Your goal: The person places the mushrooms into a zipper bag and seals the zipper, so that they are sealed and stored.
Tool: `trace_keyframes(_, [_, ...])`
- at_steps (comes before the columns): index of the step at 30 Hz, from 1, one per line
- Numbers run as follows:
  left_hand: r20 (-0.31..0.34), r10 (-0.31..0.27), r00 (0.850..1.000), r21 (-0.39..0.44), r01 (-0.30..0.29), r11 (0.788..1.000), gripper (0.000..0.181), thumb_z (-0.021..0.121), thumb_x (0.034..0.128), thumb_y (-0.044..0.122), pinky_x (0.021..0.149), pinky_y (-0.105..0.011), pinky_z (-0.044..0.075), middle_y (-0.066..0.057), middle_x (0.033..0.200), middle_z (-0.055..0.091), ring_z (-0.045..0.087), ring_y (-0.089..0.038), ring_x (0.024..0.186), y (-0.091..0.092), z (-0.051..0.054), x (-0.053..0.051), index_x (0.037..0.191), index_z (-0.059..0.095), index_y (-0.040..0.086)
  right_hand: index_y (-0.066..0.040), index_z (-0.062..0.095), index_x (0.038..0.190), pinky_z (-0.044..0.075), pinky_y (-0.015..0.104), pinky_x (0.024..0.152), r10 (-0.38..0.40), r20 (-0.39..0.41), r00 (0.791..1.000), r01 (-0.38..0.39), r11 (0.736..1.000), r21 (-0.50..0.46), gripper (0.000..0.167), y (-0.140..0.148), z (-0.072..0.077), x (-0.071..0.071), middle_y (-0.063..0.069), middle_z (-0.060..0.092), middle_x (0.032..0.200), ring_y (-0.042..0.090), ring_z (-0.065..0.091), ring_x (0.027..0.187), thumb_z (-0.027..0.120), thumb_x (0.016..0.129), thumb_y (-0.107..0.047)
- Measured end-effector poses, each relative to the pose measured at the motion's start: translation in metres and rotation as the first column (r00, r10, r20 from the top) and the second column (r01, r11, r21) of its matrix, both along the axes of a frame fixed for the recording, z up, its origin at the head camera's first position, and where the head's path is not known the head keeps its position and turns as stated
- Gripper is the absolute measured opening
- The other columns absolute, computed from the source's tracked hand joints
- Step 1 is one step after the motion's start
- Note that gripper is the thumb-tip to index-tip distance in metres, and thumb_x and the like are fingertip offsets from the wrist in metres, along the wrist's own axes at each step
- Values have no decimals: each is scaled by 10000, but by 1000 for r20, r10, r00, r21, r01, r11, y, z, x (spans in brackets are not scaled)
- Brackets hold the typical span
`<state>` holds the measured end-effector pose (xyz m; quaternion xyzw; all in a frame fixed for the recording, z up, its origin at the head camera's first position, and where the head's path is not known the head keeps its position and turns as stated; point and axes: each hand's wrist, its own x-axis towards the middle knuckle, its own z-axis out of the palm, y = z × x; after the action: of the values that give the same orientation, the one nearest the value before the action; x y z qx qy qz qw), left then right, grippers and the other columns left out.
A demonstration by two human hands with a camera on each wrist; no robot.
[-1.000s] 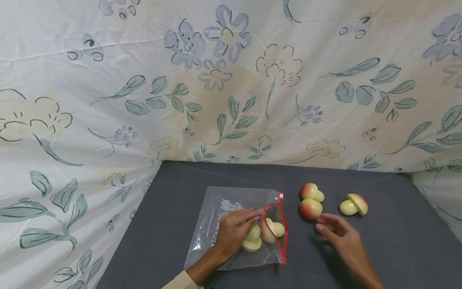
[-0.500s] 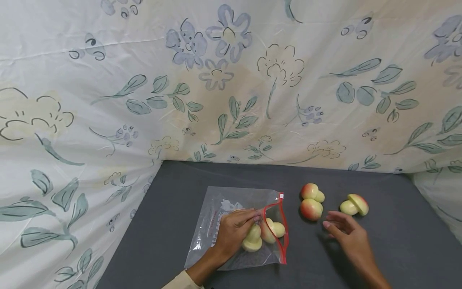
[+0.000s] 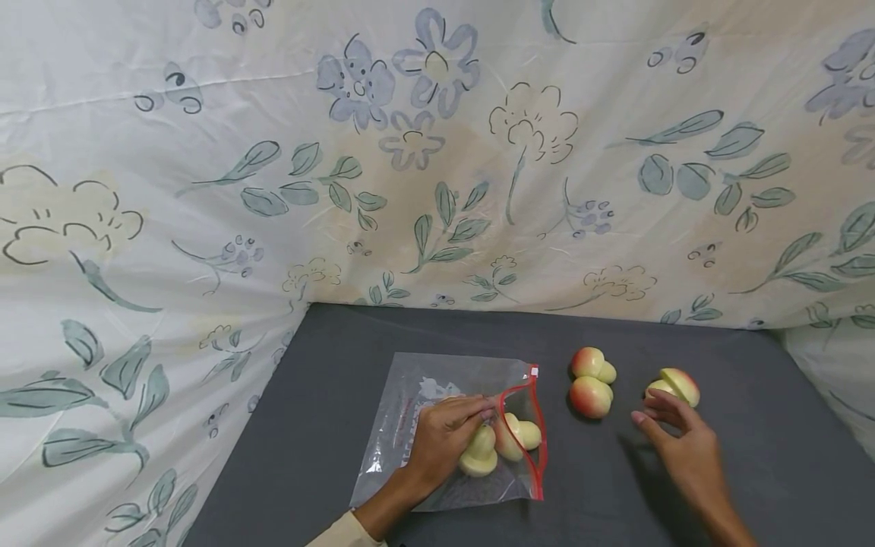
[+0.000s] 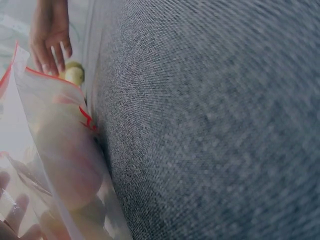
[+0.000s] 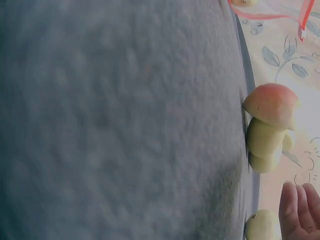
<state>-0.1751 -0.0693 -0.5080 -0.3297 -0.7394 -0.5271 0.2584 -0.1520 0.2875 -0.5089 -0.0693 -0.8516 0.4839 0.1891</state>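
Looks partway along, judging by the split between inside and outside the bag. Lies flat on the dark table, mouth to the right, with the red zip gaping and not yet sealed. Shows at least two mushrooms inside: one right beside the left hand, another just within the mouth. Cannot tell of any more beneath that hand.

Appears to leave three outside, all to the right of the bag: two close together, one farther back and one nearer, plus a third well apart from the pair.

Pinches the upper film near the mouth with the left hand, thumb and fingertips together. Holds nothing in the right hand: reaches toward the third mushroom with loosely bent fingers and a parted thumb. Overlaps that mushroom's near side from the head view; cannot tell about contact. Seems to leave both the three loose ones and the unsealed zip as the undone part.
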Motion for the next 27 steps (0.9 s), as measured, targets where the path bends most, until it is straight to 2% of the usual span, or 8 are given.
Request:
trace_keyframes(4, [7, 2, 1000, 0, -2, 1000, 219, 804, 927, 36, 967, -295, 606, -25, 1103, 817, 776, -179, 1064, 0, 1, 1, 1141, 831, 74, -20, 621, 1409, 448, 0, 746, -37, 13, 999, 37, 999, 1, 532, 5, 3, -1, -395, 603, 1065, -203, 595, 937, 835, 944, -162])
trace_keyframes(9, [7, 27, 1000, -5, -27, 1000, 188, 802, 935, 63, 948, -280, 607, -42, 1081, 819, 782, -190, 1034, 0, 2, 2, 1120, 835, 64, -35, 601, 1457, 445, -6, 736, -91, 26, 996, 90, 996, 17, 569, 11, 8, -5, -333, 578, 1087, -200, 550, 965, 825, 956, -184])
trace_keyframes(12, [4, 37, 999, -6, -37, 999, 182, 804, 934, 73, 941, -277, 607, -48, 1072, 820, 785, -197, 1021, 1, 3, 3, 1112, 837, 60, -67, 580, 1499, 424, -13, 734, -136, 53, 989, 134, 990, 42, 589, 14, 12, -7, -128, 650, 1206, -205, 492, 989, 805, 975, -209])
trace_keyframes(15, [0, 39, 999, -3, -39, 999, 185, 809, 927, 67, 945, -274, 606, -55, 1070, 820, 787, -209, 1020, 1, 3, 4, 1109, 837, 53, -96, 546, 1542, 397, 13, 722, -183, 96, 978, 176, 981, 81, 611, 19, 15, -10, 93, 611, 1378, -179, 430, 1016, 773, 1000, -264])
trace_keyframes(18, [-1, 39, 999, -1, -39, 999, 183, 812, 922, 60, 949, -270, 603, -62, 1070, 820, 787, -217, 1021, 1, 3, 4, 1103, 837, 48, -95, 524, 1561, 381, 60, 724, -217, 127, 968, 204, 973, 108, 628, 23, 18, -13, 171, 554, 1444, -15, 492, 1106, 751, 1012, -301])
trace_keyframes(21, [-5, 39, 999, -5, -39, 999, 182, 814, 920, 56, 948, -277, 606, -61, 1068, 820, 788, -216, 1019, 1, 3, 3, 1100, 838, 49, -72, 518, 1561, 399, 173, 801, -235, 142, 962, 218, 968, 124, 630, 28, 19, -15, 209, 519, 1475, 258, 508, 1260, 745, 1013, -283])
trace_keyframes(23, [-7, 37, 999, -9, -37, 999, 182, 813, 920, 54, 949, -291, 609, -59, 1069, 820, 788, -214, 1020, 1, 3, 3, 1101, 837, 51, -50, 508, 1563, 427, 332, 924, -233, 145, 962, 215, 968, 129, 635, 31, 19, -17, 259, 491, 1503, 412, 440, 1344, 741, 1012, -262])
trace_keyframes(27, [-11, 32, 999, -12, -32, 999, 192, 813, 917, 42, 948, -325, 617, -57, 1071, 820, 788, -218, 1025, 1, 2, 3, 1106, 835, 51, -21, 455, 1588, 324, 689, 1038, -208, 166, 964, 187, 973, 136, 669, 39, 18, -20, 356, 385, 1572, 541, 332, 1398, 722, 1024, -262])
